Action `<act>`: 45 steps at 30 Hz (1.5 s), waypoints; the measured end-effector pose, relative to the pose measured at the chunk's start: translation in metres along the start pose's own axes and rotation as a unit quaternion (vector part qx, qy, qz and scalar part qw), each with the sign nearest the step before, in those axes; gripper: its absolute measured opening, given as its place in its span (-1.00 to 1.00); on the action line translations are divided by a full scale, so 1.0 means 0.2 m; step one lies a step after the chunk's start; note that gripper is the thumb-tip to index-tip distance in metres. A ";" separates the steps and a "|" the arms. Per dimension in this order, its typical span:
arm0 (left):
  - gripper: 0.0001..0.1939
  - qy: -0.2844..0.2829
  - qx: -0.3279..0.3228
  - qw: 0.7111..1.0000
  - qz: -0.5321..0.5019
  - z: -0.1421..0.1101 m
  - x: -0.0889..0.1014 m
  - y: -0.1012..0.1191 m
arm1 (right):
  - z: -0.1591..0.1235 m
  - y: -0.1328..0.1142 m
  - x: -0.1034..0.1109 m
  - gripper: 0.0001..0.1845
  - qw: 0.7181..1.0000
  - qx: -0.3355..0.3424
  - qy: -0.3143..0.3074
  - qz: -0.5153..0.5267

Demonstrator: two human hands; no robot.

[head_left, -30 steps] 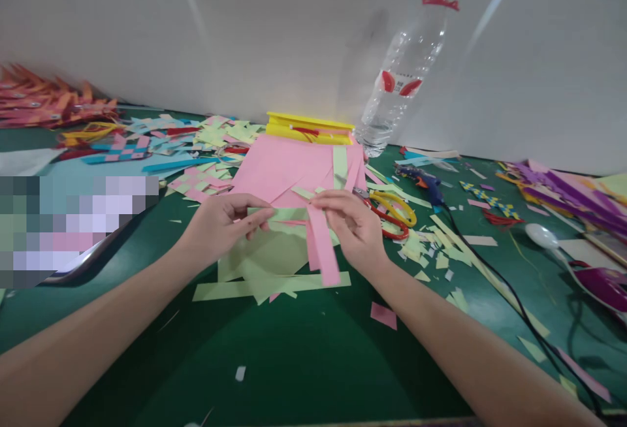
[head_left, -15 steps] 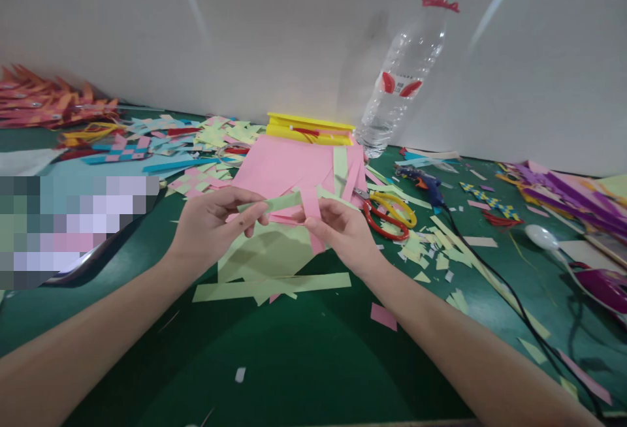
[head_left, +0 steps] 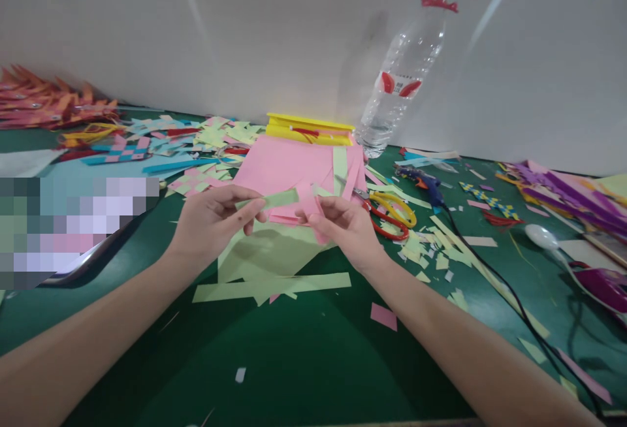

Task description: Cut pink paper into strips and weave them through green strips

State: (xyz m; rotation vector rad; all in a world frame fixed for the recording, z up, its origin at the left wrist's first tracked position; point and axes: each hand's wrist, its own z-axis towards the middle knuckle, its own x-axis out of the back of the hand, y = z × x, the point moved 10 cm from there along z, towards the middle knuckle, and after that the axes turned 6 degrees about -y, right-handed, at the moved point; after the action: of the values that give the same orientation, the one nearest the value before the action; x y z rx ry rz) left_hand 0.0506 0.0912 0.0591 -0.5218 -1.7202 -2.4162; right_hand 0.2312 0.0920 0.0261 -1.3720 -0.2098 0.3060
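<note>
My left hand (head_left: 210, 221) pinches one end of a light green paper strip (head_left: 278, 200) just above the table. My right hand (head_left: 345, 228) is closed on a pink paper strip (head_left: 313, 215) that crosses the green one, folded short between its fingers. Both hands hover over a pile of light green paper sheets (head_left: 267, 257). A stack of pink paper (head_left: 289, 162) lies just behind them.
Red-and-yellow scissors (head_left: 392, 211) lie right of my right hand. A glue gun (head_left: 426, 182) with a black cable, a clear water bottle (head_left: 404, 68), a yellow box (head_left: 308, 128), woven paper pieces (head_left: 122, 149) and scraps cover the green table (head_left: 294, 362).
The long pink strip that hung down from my right hand has been drawn up and folded short. Both hands have lifted slightly and stayed close together.
</note>
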 end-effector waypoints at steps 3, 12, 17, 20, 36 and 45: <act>-0.87 -0.015 0.012 0.999 0.042 0.00 -0.02 0.01 | 0.00 0.02 0.02 -0.60 0.999 -0.019 0.021 0.022; -0.84 -0.081 0.002 0.995 0.065 0.01 -0.09 0.01 | 0.00 0.01 -0.02 -0.78 1.000 -0.015 -0.014 0.015; -0.84 -0.065 0.028 0.997 0.013 0.01 -0.08 -0.03 | 0.00 0.01 0.01 -0.76 1.000 -0.007 0.004 -0.005; -0.82 -0.065 0.035 0.997 -0.015 0.02 -0.08 -0.04 | 0.01 0.01 0.01 -0.77 1.000 -0.003 0.001 0.005; -0.66 -0.170 -0.016 0.982 0.075 -0.01 -0.19 0.02 | -0.01 0.03 -0.05 -0.76 0.999 -0.013 -0.035 0.010; -0.76 -0.223 0.021 0.971 0.081 -0.04 -0.26 0.01 | -0.04 0.09 -0.17 -0.77 0.988 -0.094 -0.120 0.039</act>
State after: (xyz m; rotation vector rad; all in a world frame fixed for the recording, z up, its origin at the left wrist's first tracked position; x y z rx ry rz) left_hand 0.0989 0.0776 0.0408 -1.2250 -1.7881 -2.2618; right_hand 0.1998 0.0751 0.0084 -1.5307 -0.3920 0.5286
